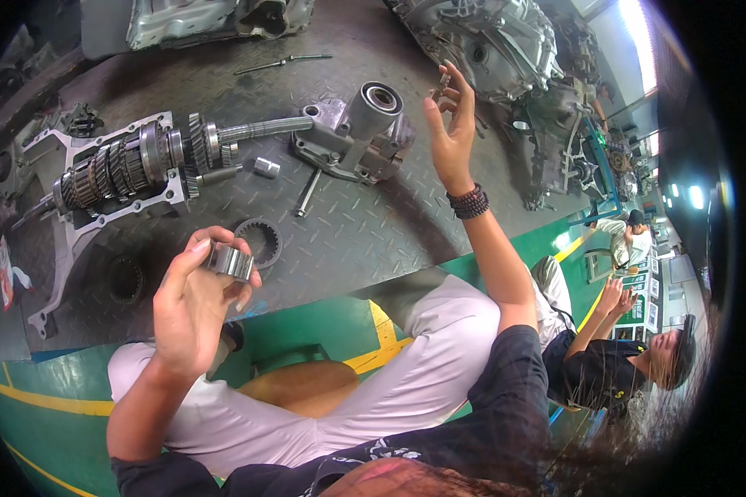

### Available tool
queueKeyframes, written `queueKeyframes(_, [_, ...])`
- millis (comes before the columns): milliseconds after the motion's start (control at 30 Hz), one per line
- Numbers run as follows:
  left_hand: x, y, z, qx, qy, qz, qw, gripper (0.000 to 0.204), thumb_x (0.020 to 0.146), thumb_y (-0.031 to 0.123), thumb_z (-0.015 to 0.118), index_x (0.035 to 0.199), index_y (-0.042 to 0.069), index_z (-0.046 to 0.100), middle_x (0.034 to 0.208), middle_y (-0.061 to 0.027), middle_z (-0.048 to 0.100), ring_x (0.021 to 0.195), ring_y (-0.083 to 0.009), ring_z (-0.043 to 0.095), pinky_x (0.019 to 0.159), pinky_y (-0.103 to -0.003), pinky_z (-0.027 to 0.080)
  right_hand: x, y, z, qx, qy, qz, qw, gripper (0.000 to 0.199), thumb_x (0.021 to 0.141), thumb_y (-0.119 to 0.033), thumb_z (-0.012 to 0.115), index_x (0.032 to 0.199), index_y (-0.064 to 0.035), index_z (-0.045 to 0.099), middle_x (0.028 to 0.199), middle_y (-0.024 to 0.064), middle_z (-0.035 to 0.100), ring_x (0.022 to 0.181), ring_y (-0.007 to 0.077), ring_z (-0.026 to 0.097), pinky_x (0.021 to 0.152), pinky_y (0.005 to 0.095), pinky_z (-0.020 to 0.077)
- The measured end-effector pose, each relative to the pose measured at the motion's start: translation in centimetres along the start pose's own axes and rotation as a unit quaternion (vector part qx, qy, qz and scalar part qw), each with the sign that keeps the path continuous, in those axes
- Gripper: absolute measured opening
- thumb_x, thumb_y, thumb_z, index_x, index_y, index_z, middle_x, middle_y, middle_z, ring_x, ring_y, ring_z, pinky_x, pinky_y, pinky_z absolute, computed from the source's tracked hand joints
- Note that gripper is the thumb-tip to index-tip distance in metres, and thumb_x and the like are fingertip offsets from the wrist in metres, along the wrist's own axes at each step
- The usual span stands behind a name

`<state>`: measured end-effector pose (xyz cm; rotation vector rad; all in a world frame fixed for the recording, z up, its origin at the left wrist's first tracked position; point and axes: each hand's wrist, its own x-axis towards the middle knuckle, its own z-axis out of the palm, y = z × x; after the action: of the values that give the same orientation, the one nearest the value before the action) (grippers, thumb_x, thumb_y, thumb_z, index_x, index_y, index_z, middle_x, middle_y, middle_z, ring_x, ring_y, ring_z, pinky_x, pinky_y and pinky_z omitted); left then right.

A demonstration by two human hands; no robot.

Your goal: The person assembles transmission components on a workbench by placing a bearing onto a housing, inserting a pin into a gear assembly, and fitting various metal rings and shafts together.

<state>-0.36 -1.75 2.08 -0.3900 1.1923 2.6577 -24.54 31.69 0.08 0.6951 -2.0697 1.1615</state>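
My left hand (192,305) is raised over my lap and grips a short shiny metal ring, like a bearing race (229,262), between thumb and fingers. My right hand (451,124) is lifted with fingers spread, pinching a small dark metal piece (442,84) at its fingertips; a beaded bracelet circles that wrist. Below the left hand, on the steel tread plate (365,232), lies a toothed ring (262,241). A gear shaft assembly (145,157) rests in a flat metal carrier on the left, and a cast aluminium housing with a cylinder (356,132) sits near the right hand.
A loose bolt (307,192) and a small sleeve (266,167) lie on the plate. Gearbox casings (489,41) stand at the back, with a long thin rod (282,63) near them. Another person (613,356) sits at the right on the green floor; a third crouches farther off.
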Motion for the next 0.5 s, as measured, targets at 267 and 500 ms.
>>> queueKeyframes(267, [0.8,0.0,-0.3,0.006,-0.010,0.005,1.000,0.034,0.102,0.035,0.049,0.119,0.007,0.056,0.109,-0.0104,0.063,0.092,-0.0237,0.064,0.075,-0.034,0.045,-1.9,0.4,2.2,0.167,0.005,-0.004,0.986,0.063,0.101,-0.016,0.070,0.152,-0.0034,0.037,0.147,0.0104,0.054,0.121,0.0176,0.061,0.107,0.0341,0.0475])
queueKeyframes(500, [-0.9,1.2,0.0,0.050,-0.004,0.017,0.999,0.033,0.102,0.037,0.049,0.118,0.011,0.060,0.115,-0.0089,0.064,0.104,-0.0284,0.061,0.098,-0.044,0.046,-1.1,-2.2,3.4,0.184,0.055,0.011,0.981,0.058,0.099,-0.007,0.069,0.150,-0.0060,0.042,0.147,0.0146,0.056,0.127,0.0244,0.062,0.104,0.0369,0.0518])
